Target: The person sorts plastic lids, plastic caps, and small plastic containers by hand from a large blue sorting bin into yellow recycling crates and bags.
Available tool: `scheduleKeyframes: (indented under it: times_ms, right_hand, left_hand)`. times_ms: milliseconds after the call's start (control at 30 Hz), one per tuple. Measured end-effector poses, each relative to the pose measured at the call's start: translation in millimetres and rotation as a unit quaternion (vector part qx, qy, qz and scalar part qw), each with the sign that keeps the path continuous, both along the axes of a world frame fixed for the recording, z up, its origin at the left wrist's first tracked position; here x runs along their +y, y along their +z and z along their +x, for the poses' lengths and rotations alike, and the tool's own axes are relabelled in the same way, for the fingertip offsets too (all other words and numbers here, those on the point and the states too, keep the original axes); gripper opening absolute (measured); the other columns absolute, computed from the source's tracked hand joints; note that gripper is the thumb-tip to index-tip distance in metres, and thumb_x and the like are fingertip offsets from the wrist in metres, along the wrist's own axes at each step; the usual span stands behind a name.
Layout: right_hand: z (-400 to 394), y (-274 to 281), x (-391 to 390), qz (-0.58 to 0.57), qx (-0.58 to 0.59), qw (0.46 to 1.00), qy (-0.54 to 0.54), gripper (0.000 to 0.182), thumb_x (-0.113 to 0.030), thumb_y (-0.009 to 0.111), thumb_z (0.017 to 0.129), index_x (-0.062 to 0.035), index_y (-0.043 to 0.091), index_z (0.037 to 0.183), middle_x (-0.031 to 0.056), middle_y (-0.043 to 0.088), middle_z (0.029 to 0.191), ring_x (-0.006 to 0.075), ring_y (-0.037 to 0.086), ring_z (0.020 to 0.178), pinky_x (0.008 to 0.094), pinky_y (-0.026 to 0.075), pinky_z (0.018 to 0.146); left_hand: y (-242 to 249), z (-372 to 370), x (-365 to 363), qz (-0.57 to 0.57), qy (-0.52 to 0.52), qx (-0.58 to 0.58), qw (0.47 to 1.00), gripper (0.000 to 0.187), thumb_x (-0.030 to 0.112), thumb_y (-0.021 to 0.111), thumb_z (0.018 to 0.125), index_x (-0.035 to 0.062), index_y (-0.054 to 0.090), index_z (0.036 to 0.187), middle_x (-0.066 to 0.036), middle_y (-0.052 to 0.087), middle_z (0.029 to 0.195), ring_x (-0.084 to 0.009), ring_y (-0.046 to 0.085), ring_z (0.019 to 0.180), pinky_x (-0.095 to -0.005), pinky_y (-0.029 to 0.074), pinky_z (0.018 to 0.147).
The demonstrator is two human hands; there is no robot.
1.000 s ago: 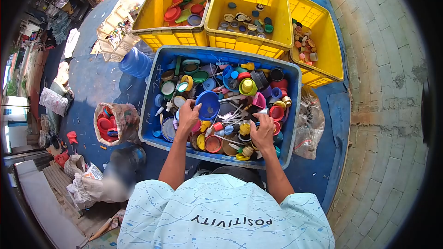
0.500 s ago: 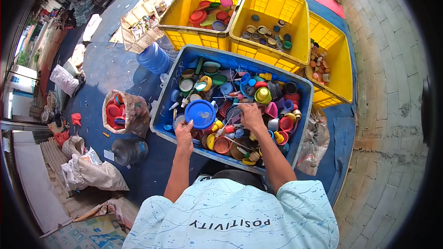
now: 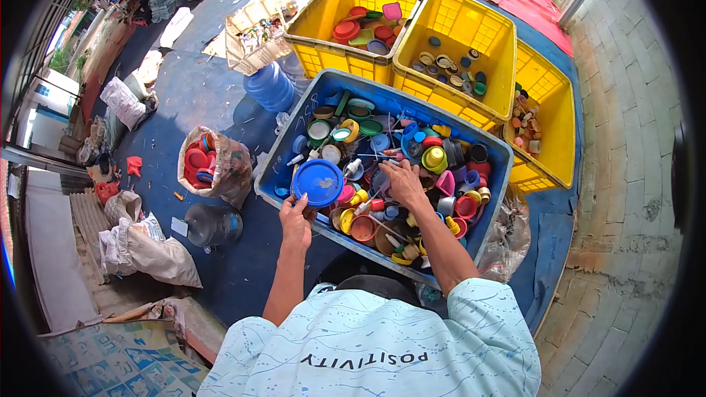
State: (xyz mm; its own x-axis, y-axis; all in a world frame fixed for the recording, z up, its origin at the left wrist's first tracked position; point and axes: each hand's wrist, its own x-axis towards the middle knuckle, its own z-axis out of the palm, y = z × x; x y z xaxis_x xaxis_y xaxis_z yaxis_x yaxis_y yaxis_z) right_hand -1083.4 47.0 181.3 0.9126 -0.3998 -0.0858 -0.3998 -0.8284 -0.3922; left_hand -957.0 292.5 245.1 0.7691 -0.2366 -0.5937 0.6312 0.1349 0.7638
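Observation:
A large blue bin (image 3: 501, 148) full of mixed plastic caps and lids stands in front of me. My left hand (image 3: 296, 220) holds a round blue lid (image 3: 318, 182) by its lower left edge, over the bin's left side. Over the middle of the pile is my right hand (image 3: 404, 182), its fingers bent down among the caps; whatever it may grip is too small to make out. A yellow-green cap (image 3: 434, 159) lies just right of that hand, and a red-orange cap (image 3: 363, 228) sits below it.
Behind the bin stand three yellow crates (image 3: 448, 99) with sorted lids. A sack of red lids (image 3: 239, 169), a dark water jug (image 3: 213, 225) and a blue jug (image 3: 269, 88) are on the left. A block wall (image 3: 625, 176) runs along the right.
The whole view has shifted, with the bin and crates now further right. My left hand still holds the blue lid. The fingers of my right hand are spread a little more over the pile.

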Motion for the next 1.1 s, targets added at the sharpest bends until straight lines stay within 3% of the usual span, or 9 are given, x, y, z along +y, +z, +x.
scheduleKeyframes:
  times_ms: [167,200,433,633,833,900,967,1033,1100]
  right_hand:
    - [13,-4,0,-0.059,0.015,0.998,0.03,0.05,-0.004,0.06,0.073,-0.0118,0.057,0.123,0.0037,0.061,0.119,0.0263,0.05,0.111,0.048,0.037,0.088]
    - [15,1,0,-0.069,0.04,0.996,0.037,0.04,-0.007,0.058,0.077,-0.0098,0.058,0.116,0.0059,0.061,0.113,0.0268,0.05,0.112,0.0476,0.037,0.085]
    - [16,-1,3,-0.08,0.005,0.997,0.001,0.027,-0.01,0.056,0.079,-0.0076,0.06,0.105,0.0139,0.06,0.105,0.0293,0.05,0.107,0.048,0.037,0.084]
    - [3,42,-3,-0.04,0.063,0.997,0.008,0.029,-0.01,0.069,0.071,-0.0092,0.065,0.099,0.0128,0.06,0.103,0.0295,0.053,0.103,0.0487,0.038,0.085]
    - [-30,73,-10,0.065,-0.139,0.982,-0.11,0.017,-0.003,0.065,0.072,-0.0042,0.063,0.09,0.0171,0.064,0.093,0.0366,0.06,0.087,0.0444,0.047,0.076]
    - [-41,73,-19,0.134,-0.194,0.957,-0.169,0.018,-0.001,0.065,0.072,-0.0042,0.062,0.09,0.0179,0.065,0.089,0.0381,0.061,0.083,0.0449,0.047,0.075]
    - [-56,76,-20,0.223,-0.236,0.91,-0.258,0.014,-0.005,0.066,0.078,-0.0026,0.059,0.09,0.0097,0.066,0.082,0.0267,0.063,0.074,0.036,0.047,0.067]
    - [-72,71,-16,0.329,-0.3,0.829,-0.339,0.013,-0.008,0.066,0.082,-0.0039,0.058,0.091,0.0035,0.066,0.082,0.0177,0.062,0.069,0.0302,0.046,0.062]
    - [-86,74,-1,0.467,-0.375,0.688,-0.409,0.014,-0.011,0.067,0.084,-0.007,0.058,0.093,-0.0013,0.063,0.082,0.0103,0.058,0.069,0.0254,0.043,0.06]
  left_hand:
    - [9,-4,17,-0.012,0.013,-0.012,1.0,0.025,0.014,0.066,0.086,0.0104,0.052,0.107,0.0,0.061,0.088,-0.0116,0.059,0.076,-0.0295,0.046,0.067]
    - [9,-3,21,-0.012,0.018,-0.014,1.0,0.025,0.014,0.066,0.087,0.0106,0.052,0.106,0.0,0.061,0.088,-0.0115,0.059,0.076,-0.0295,0.046,0.067]
    - [12,-3,39,-0.013,0.049,-0.022,0.998,0.021,0.014,0.063,0.088,0.0114,0.052,0.105,0.0,0.061,0.088,-0.0114,0.058,0.075,-0.0292,0.047,0.066]
    - [13,-6,34,-0.032,0.051,-0.016,0.998,0.025,0.013,0.065,0.087,0.0091,0.05,0.107,-0.002,0.06,0.09,-0.0128,0.059,0.076,-0.0295,0.047,0.065]
    - [17,-3,26,-0.031,0.051,-0.017,0.998,0.028,0.012,0.067,0.085,0.0086,0.051,0.108,-0.003,0.06,0.091,-0.0131,0.059,0.077,-0.0299,0.047,0.067]
    - [18,-1,26,-0.035,0.04,-0.018,0.998,0.028,0.012,0.067,0.084,0.0092,0.052,0.108,-0.002,0.061,0.091,-0.0127,0.058,0.077,-0.0297,0.046,0.068]
    - [21,1,22,-0.045,0.022,-0.016,0.999,0.027,0.011,0.067,0.084,0.01,0.053,0.108,-0.001,0.061,0.091,-0.0121,0.058,0.077,-0.0294,0.046,0.068]
    - [23,4,18,-0.051,0.006,-0.006,0.999,0.027,0.012,0.067,0.084,0.0115,0.054,0.107,0.0,0.06,0.092,-0.0121,0.057,0.078,-0.0293,0.046,0.068]
    - [27,11,16,-0.057,-0.006,0.001,0.998,0.027,0.012,0.068,0.084,0.0123,0.054,0.106,0.0,0.06,0.093,-0.0122,0.057,0.078,-0.0295,0.047,0.069]
